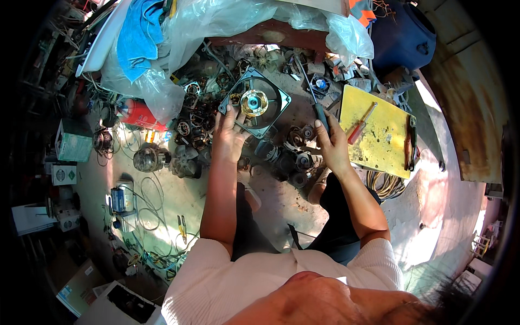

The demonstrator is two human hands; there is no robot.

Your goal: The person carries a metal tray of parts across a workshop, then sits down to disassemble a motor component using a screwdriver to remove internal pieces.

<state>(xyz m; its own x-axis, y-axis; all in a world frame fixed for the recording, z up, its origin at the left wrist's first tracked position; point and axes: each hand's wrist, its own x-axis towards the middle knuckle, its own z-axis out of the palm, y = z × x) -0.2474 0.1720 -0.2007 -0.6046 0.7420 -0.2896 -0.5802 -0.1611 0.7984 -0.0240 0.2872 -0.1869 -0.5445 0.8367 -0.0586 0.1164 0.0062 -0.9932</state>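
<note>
My left hand is closed on the near left edge of a square metal cooling fan frame. Copper windings sit around the hub in its middle, and no blades show in the ring. The frame is tilted, raised over a heap of motor parts. To its right, my right hand grips a long screwdriver by its dark handle, the thin shaft slanting up and away to the left. Shaft and frame are apart. Below and between my hands lie several small dark motor parts.
On the right is a stained yellow panel with a red-handled screwdriver on it, beside coiled cable. A blue barrel stands far right. Pliers, loose wires and a red cylinder lie left. Plastic sheeting hangs at the far side.
</note>
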